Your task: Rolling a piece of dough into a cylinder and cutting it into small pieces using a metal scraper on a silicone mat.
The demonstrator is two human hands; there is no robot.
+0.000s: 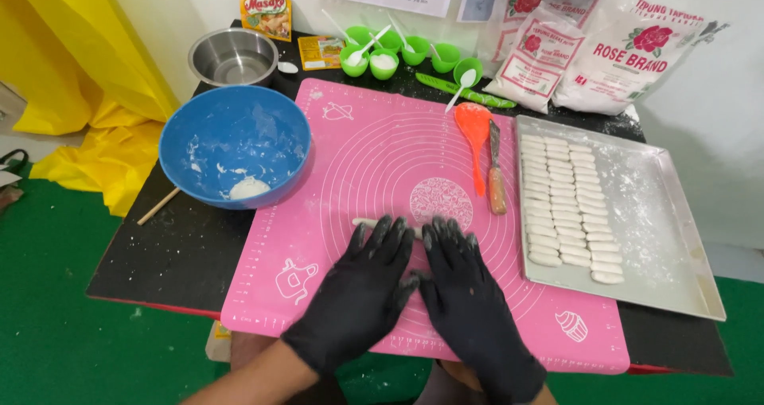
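My left hand and my right hand, both in black gloves dusted with flour, lie flat side by side on the pink silicone mat. Their fingertips rest on a thin white rope of dough; only its left end shows, the rest is hidden under my fingers. Fingers of both hands are spread and nothing is gripped. A metal tray to the right holds several short white dough pieces in rows.
A blue bowl with dough scraps sits at the left, a steel bowl behind it. An orange spatula and a wooden-handled knife lie on the mat. Green cups with spoons and flour bags stand at the back.
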